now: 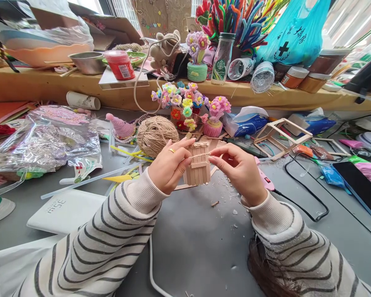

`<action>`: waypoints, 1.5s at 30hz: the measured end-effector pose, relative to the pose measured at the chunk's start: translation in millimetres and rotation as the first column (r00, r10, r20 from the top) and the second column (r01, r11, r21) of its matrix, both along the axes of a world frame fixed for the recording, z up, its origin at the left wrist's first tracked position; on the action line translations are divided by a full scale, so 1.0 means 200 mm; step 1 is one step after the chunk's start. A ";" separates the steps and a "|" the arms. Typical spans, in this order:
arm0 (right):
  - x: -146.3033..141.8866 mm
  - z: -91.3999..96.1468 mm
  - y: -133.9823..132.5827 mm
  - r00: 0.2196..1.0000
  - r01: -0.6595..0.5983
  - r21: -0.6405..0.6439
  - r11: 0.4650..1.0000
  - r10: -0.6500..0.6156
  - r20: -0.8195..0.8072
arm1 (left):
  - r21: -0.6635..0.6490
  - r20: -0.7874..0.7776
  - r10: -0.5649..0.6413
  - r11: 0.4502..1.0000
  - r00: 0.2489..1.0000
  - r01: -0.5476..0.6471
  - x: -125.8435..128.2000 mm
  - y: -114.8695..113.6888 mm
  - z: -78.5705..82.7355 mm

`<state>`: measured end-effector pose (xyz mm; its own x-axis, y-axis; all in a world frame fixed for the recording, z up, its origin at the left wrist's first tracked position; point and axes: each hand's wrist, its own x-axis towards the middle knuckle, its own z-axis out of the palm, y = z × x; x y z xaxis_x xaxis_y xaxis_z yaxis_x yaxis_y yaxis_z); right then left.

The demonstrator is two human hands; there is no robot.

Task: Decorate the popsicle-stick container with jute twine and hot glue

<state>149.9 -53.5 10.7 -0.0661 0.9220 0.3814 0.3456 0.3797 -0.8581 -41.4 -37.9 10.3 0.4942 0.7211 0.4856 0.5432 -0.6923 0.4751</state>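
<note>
A small panel of flat wooden craft sticks [197, 175] is held up over the grey table in the middle of the head view. My left hand [170, 165] grips its left side, thumb in front and a gold ring on one finger. Light twine [200, 156] runs across the panel's upper part, above a short wooden crosspiece. At the panel's right edge, the thumb and index finger of my right hand [236, 169] pinch together on the twine. Behind my left hand lies a ball of brown twine [157, 135].
A pink hot glue gun [265, 177] lies behind my right wrist, its black cord curving rightward. Wood scraps [215, 203] litter the table. A white box [64, 210] is at left, a phone [363, 185] at right. Fuzzy-stem flowers [187, 101] and a wooden frame [282, 138] stand behind.
</note>
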 end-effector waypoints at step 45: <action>0.01 -0.06 0.02 0.999 -0.003 0.140 0.990 -0.004 0.048 | 0.200 -0.061 0.048 0.979 0.997 -0.035 -0.01 0.01 0.02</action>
